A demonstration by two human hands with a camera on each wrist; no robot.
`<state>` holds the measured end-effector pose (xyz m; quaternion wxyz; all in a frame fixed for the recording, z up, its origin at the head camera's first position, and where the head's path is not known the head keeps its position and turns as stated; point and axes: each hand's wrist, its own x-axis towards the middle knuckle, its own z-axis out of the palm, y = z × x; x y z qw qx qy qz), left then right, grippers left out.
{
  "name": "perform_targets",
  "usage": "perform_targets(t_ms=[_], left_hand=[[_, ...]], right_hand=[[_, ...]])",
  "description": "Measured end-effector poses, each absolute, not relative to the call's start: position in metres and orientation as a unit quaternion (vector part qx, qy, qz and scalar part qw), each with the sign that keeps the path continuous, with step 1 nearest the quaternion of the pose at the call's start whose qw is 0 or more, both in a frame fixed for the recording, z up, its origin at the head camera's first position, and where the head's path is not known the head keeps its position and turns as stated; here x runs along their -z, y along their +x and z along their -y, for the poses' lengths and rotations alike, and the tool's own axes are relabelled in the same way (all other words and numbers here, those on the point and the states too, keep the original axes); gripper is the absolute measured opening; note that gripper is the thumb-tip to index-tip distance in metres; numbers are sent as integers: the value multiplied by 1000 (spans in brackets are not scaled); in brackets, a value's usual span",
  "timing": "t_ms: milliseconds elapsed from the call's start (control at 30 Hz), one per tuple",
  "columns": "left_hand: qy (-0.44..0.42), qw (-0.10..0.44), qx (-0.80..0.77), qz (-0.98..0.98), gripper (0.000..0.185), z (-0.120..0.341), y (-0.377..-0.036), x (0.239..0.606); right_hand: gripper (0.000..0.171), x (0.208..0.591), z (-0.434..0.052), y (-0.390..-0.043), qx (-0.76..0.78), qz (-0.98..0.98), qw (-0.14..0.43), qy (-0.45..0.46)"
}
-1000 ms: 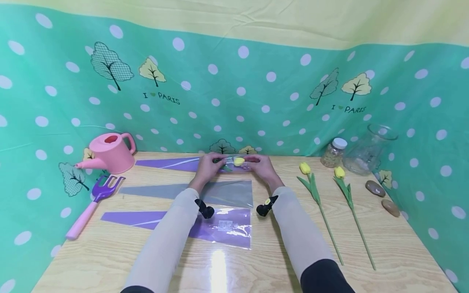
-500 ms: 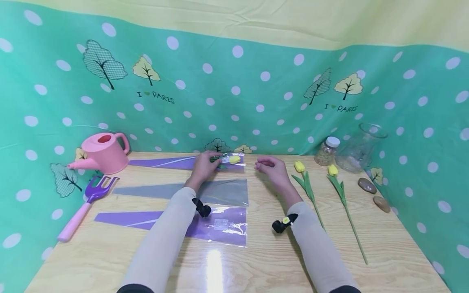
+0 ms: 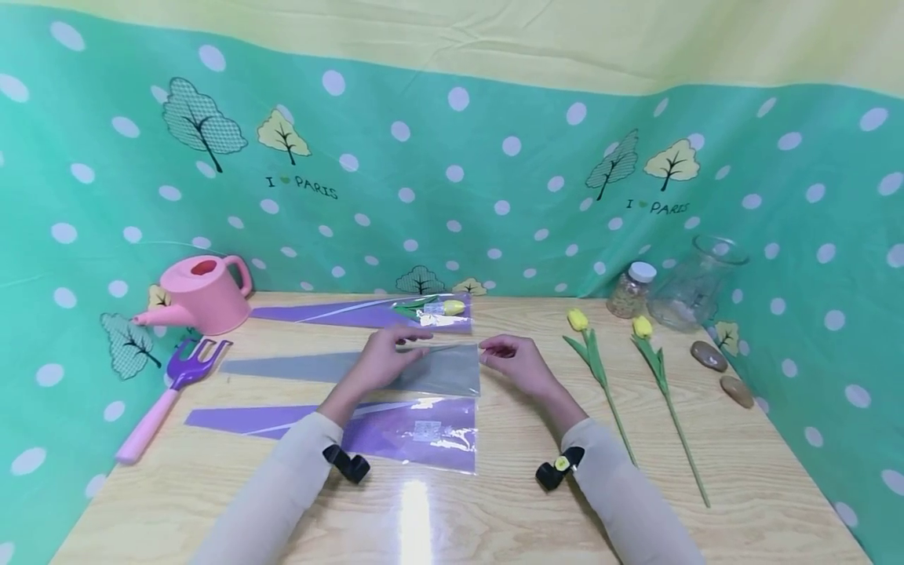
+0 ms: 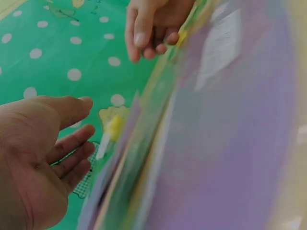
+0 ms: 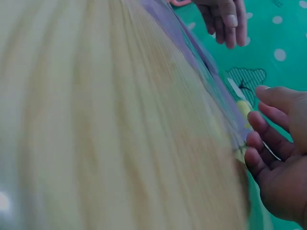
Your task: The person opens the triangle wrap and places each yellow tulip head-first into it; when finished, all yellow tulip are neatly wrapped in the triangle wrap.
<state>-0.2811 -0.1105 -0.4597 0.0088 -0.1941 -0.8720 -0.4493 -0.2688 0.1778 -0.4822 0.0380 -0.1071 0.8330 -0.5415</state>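
Observation:
Over the middle grey flower sleeve [image 3: 452,379] hovers my left hand [image 3: 384,357], fingers loosely bent with nothing between them. My right hand [image 3: 523,366] is at that sleeve's right end, its relaxed fingertips right by the edge; in the right wrist view its fingers [image 5: 271,136] are apart from the thumb and hold nothing. Behind, the far purple sleeve [image 3: 339,315] lies flat with a yellow tulip [image 3: 453,308] at its right end. Nearest me is another purple sleeve [image 3: 388,439] with a clear front and a white label.
Two yellow tulips lie at right, one nearer [image 3: 595,361] and one farther [image 3: 660,369]. Behind them stand a white-lidded jar [image 3: 628,294] and a glass vase [image 3: 681,302], with brown stones [image 3: 708,356] alongside. A pink watering can [image 3: 208,298] and a purple-headed hand fork [image 3: 165,400] are at left.
The right hand moved off the far sleeve, then down to the grey sleeve's end. My left hand let go of the tulip and far sleeve and came nearer, over the grey sleeve.

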Motion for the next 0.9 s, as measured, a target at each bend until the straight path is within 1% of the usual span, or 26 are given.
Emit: perform_targets(t_ms=[100, 200, 400, 533, 767, 900], left_hand=[[-186, -2, 454, 872, 31, 113, -270, 466], [-177, -5, 449, 876, 30, 114, -266, 476], [-179, 3, 457, 871, 28, 118, -266, 491], [-175, 4, 463, 869, 29, 118, -268, 493], [-173, 3, 467, 867, 29, 117, -268, 492], [-174, 9, 468, 867, 30, 118, -267, 492]], right_hand=[[31, 488, -173, -267, 513, -849, 28, -124], [32, 494, -169, -266, 471, -871, 17, -139], [27, 498, -161, -262, 401, -899, -26, -172], [22, 497, -159, -260, 401, -901, -36, -164], [7, 496, -156, -260, 401, -901, -52, -158], [5, 492, -154, -260, 433, -889, -49, -142]])
